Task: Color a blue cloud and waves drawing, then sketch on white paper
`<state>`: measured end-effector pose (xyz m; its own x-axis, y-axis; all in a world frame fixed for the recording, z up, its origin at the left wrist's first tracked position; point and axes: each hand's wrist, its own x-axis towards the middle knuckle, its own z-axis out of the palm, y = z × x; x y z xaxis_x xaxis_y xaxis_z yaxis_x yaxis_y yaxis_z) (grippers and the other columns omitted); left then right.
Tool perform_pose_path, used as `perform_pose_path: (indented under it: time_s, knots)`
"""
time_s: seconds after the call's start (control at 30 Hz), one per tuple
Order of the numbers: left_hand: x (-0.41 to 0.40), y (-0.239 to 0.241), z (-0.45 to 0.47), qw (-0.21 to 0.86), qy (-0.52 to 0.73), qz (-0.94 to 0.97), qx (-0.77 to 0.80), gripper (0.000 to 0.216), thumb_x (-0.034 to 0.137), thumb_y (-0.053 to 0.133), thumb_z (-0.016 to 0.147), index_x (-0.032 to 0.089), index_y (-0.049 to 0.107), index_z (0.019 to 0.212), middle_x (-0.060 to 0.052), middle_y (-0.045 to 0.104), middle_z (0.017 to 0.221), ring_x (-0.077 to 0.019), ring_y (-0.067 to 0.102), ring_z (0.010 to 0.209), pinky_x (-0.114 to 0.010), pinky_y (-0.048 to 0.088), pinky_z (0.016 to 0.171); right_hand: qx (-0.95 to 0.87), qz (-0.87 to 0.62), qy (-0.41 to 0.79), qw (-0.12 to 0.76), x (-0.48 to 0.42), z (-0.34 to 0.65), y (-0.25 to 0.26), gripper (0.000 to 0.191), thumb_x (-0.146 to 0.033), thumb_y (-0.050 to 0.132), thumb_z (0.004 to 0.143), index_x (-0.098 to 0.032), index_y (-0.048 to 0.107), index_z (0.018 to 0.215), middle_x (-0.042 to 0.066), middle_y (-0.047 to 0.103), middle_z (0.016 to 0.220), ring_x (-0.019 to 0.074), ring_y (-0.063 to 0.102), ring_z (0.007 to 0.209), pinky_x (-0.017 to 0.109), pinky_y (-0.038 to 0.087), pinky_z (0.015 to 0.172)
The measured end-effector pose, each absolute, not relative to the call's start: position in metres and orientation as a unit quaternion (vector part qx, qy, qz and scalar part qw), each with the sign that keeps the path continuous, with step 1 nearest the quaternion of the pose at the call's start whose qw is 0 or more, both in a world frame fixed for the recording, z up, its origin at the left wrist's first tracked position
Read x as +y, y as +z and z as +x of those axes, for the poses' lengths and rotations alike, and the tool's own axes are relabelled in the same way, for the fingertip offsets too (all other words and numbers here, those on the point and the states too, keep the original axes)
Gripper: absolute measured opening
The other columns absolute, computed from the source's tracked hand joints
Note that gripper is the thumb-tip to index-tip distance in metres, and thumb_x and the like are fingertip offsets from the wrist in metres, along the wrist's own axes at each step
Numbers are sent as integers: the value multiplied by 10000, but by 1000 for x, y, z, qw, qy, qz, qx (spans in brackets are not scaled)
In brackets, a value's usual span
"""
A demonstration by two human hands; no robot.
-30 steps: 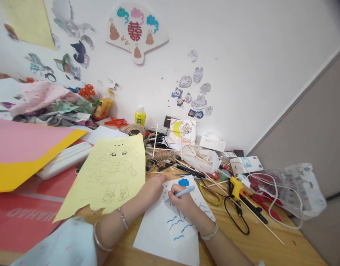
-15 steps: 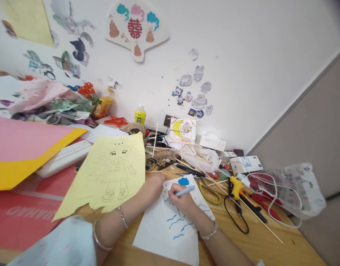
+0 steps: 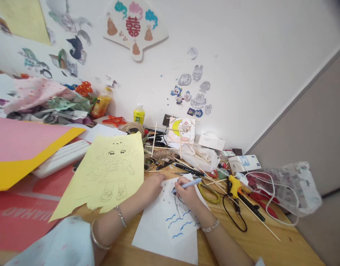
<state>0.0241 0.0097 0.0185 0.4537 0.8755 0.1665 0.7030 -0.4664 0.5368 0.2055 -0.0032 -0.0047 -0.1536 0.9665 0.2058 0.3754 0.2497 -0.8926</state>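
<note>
Toward the near edge of the bench (image 3: 286, 253), centre: one drawing (image 3: 178, 229) with blue waves, lying on a second white sheet (image 3: 150, 236). Right hand (image 3: 187, 193): fingers grasp a light-blue pen (image 3: 193, 183), its tip at the drawing. Left hand (image 3: 152, 187): fingers released, resting at the drawing's upper left edge. To the left: one yellow sheet (image 3: 106, 170) with a sketched figure. Toward the right edge: one glue gun (image 3: 234, 187). By the wall-side edge: upright drink bottle (image 3: 139, 115).
</note>
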Motion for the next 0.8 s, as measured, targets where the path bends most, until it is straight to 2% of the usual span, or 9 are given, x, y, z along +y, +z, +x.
perform_pose_path:
  time_s: [0.43, 0.8]
  knots:
    - [8, 21, 25, 196, 201, 832, 479, 164, 267, 601, 933, 140, 615, 1037, -62, 621, 1064, -217, 613, 954, -415, 508, 823, -705, -482, 336, 396, 5, 214, -15, 251, -320, 524, 818, -224, 440, 601, -50, 514, 485, 111, 449, 452, 225, 341, 478]
    - [8, 20, 25, 195, 198, 830, 483, 172, 274, 599, 934, 142, 613, 1044, -64, 618, 1072, -219, 610, 958, -418, 505, 827, -713, -482, 329, 388, 5, 214, -14, 252, -326, 520, 806, -226, 429, 593, -56, 494, 481, 112, 430, 462, 226, 330, 483]
